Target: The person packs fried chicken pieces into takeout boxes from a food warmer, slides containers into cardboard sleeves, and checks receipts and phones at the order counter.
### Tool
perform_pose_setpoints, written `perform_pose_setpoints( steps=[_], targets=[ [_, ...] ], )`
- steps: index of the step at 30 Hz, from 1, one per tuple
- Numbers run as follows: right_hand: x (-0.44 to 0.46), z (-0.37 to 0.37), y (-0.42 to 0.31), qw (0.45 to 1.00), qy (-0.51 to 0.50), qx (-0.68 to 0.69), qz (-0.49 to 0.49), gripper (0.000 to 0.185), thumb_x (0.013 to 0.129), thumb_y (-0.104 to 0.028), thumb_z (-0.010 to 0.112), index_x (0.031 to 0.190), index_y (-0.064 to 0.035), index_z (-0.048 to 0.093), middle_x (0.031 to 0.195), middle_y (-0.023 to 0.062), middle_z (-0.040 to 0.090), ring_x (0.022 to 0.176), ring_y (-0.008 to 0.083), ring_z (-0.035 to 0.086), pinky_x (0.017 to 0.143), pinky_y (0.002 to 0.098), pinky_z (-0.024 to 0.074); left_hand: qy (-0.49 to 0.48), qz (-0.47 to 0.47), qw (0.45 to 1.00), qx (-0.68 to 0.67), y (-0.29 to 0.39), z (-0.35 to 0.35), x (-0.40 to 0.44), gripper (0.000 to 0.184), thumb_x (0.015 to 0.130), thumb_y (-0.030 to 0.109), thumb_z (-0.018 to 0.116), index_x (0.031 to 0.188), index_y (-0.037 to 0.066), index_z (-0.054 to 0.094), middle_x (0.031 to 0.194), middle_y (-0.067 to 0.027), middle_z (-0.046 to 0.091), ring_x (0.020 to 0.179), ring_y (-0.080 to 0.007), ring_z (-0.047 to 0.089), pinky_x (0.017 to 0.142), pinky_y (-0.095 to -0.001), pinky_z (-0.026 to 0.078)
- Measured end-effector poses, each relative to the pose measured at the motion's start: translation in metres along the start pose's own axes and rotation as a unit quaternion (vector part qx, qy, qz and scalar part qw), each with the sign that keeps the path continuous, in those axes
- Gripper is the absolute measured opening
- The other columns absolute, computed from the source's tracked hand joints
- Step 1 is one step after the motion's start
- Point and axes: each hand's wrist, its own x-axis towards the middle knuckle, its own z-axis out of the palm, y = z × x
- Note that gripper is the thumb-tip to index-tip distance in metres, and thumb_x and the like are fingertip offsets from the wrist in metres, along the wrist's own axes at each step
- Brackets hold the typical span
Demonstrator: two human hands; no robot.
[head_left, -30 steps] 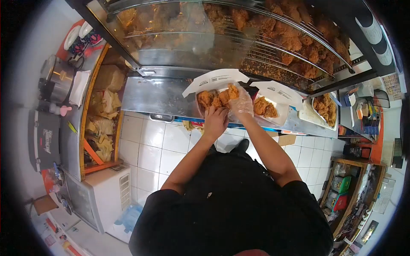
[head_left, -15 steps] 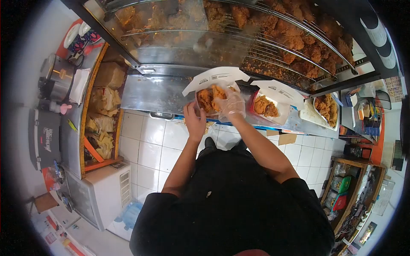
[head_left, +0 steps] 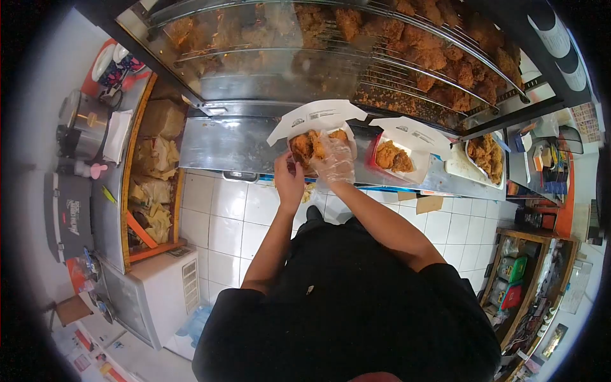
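Note:
An open white box [head_left: 323, 111] stands on the metal counter, with pieces of fried chicken [head_left: 301, 148] inside. My right hand [head_left: 333, 160], in a clear plastic glove, reaches into it, its fingers closed on a chicken piece. My bare left hand [head_left: 288, 179] rests at the box's near left corner, fingers bent around the edge. Just to the right, a second open box [head_left: 415, 137] with a red side holds more fried chicken [head_left: 394, 157].
A glass display case [head_left: 280, 76] with racks of fried chicken rises behind the metal counter [head_left: 216, 143]. On the right is a white tray [head_left: 461, 167] beside a container of chicken [head_left: 485, 157]. A wooden-edged shelf [head_left: 141, 127] holds paper bags at left.
My left hand has shifted left from over the chicken to the box's corner. My gloved right hand has moved left and slightly down with the chicken piece inside the box.

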Motion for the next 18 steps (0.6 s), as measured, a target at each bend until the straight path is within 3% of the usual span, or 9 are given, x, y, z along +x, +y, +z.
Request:
perform_pose_setpoints(
  steps=[3, 5, 6, 8, 9, 13, 14, 16, 18],
  targets=[
    [0.007, 0.019, 0.012, 0.989, 0.102, -0.072, -0.073, 0.056, 0.071, -0.029, 0.068, 0.122, -0.0094, 0.06, 0.1, 0.0159, 0.065, 0.098, 0.031, 0.059, 0.097, 0.0401, 0.0411, -0.006, -0.022, 0.999, -0.023, 0.001, -0.002, 0.0, 0.031, 0.082, -0.002, 0.061, 0.112, -0.001, 0.054, 0.098, -0.0143, 0.055, 0.078, -0.0232, 0.061, 0.067, -0.0323, 0.052],
    [0.037, -0.044, -0.021, 0.984, -0.169, -0.016, 0.057, 0.057, 0.069, -0.024, 0.073, 0.122, -0.0066, 0.06, 0.105, 0.0145, 0.064, 0.095, 0.0304, 0.061, 0.095, 0.0392, 0.0441, -0.004, -0.023, 0.999, -0.029, 0.0, -0.002, 0.002, 0.031, 0.082, -0.002, 0.061, 0.112, -0.001, 0.054, 0.098, -0.0143, 0.055, 0.078, -0.0229, 0.061, 0.067, -0.0319, 0.052],
    [0.044, -0.043, -0.01, 0.983, -0.173, -0.016, 0.055, 0.057, 0.069, -0.024, 0.073, 0.122, -0.0066, 0.06, 0.105, 0.0145, 0.064, 0.095, 0.0304, 0.061, 0.095, 0.0392, 0.0441, -0.002, -0.022, 0.999, -0.036, -0.001, -0.003, 0.002, 0.03, 0.082, -0.002, 0.06, 0.112, -0.001, 0.054, 0.099, -0.0144, 0.056, 0.078, -0.0226, 0.061, 0.067, -0.0315, 0.052],
    [0.055, -0.045, 0.016, 0.948, -0.228, 0.197, 0.102, 0.059, 0.066, -0.018, 0.077, 0.12, -0.0039, 0.06, 0.107, 0.0121, 0.064, 0.097, 0.0245, 0.061, 0.09, 0.0338, 0.0475, -0.01, -0.031, 0.999, -0.039, 0.004, -0.009, 0.004, 0.03, 0.083, 0.0, 0.06, 0.113, -0.001, 0.054, 0.1, -0.0144, 0.056, 0.081, -0.0225, 0.061, 0.07, -0.0321, 0.052],
    [0.053, -0.048, 0.025, 0.768, -0.235, 0.531, 0.271, 0.059, 0.066, -0.014, 0.077, 0.12, -0.0004, 0.059, 0.11, 0.0113, 0.065, 0.097, 0.0184, 0.062, 0.087, 0.0287, 0.0476, -0.02, -0.036, 0.998, -0.044, 0.007, -0.011, 0.005, 0.03, 0.084, 0.001, 0.06, 0.113, -0.002, 0.053, 0.101, -0.0145, 0.056, 0.083, -0.0223, 0.062, 0.074, -0.0328, 0.052],
    [0.067, -0.061, 0.038, 0.813, -0.301, 0.421, 0.265, 0.059, 0.066, -0.013, 0.077, 0.122, -0.0037, 0.059, 0.11, 0.0122, 0.064, 0.099, 0.0177, 0.061, 0.088, 0.0261, 0.0462, -0.026, -0.073, 0.995, -0.061, 0.006, -0.009, 0.006, 0.034, 0.079, -0.001, 0.062, 0.112, 0.0, 0.054, 0.109, -0.016, 0.053, 0.09, -0.0274, 0.058, 0.079, -0.0365, 0.05],
    [0.065, -0.062, 0.033, 0.874, -0.307, 0.311, 0.212, 0.059, 0.066, -0.015, 0.076, 0.122, -0.0061, 0.059, 0.112, 0.0138, 0.063, 0.101, 0.0207, 0.061, 0.089, 0.0288, 0.0466, -0.011, -0.013, 1.0, 0.02, 0.012, -0.009, 0.006, 0.035, 0.077, 0.001, 0.064, 0.111, 0.002, 0.055, 0.11, -0.0158, 0.052, 0.096, -0.0303, 0.054, 0.084, -0.0392, 0.046],
    [0.056, -0.063, 0.021, 0.919, -0.306, 0.195, 0.157, 0.06, 0.066, -0.016, 0.076, 0.123, -0.0086, 0.06, 0.114, 0.0154, 0.062, 0.102, 0.0238, 0.06, 0.09, 0.0314, 0.0469, 0.003, 0.047, 0.994, 0.101, 0.023, -0.008, 0.008, 0.036, 0.076, 0.004, 0.066, 0.11, 0.003, 0.056, 0.112, -0.0155, 0.052, 0.103, -0.0331, 0.051, 0.09, -0.0419, 0.042],
    [0.042, -0.061, 0.007, 0.989, -0.11, 0.07, -0.077, 0.059, 0.065, -0.02, 0.074, 0.122, -0.0127, 0.06, 0.116, 0.0169, 0.061, 0.106, 0.0287, 0.058, 0.093, 0.036, 0.0453, -0.048, 0.142, 0.972, 0.182, 0.029, -0.003, 0.008, 0.04, 0.072, 0.009, 0.07, 0.109, 0.006, 0.057, 0.112, -0.0139, 0.052, 0.108, -0.036, 0.044, 0.093, -0.0446, 0.037]
  ],
)
